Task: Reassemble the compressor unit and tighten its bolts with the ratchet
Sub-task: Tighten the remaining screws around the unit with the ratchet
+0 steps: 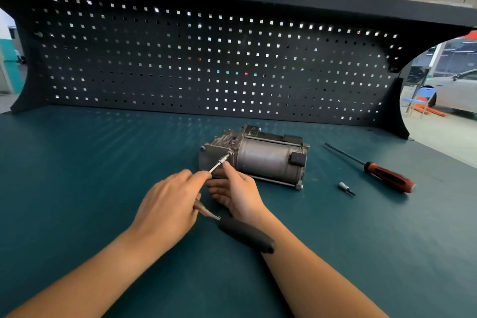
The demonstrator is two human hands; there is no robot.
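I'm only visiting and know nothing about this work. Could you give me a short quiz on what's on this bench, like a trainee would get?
1. True or false: the screwdriver lies left of the compressor.
2. The tip of the ratchet meets: A) the compressor's end plate; B) the screwdriver; C) nothing.
3. Which hand holds the ratchet near its head?
Key: 1 false, it lies to the right. 2 A. 3 the left hand.
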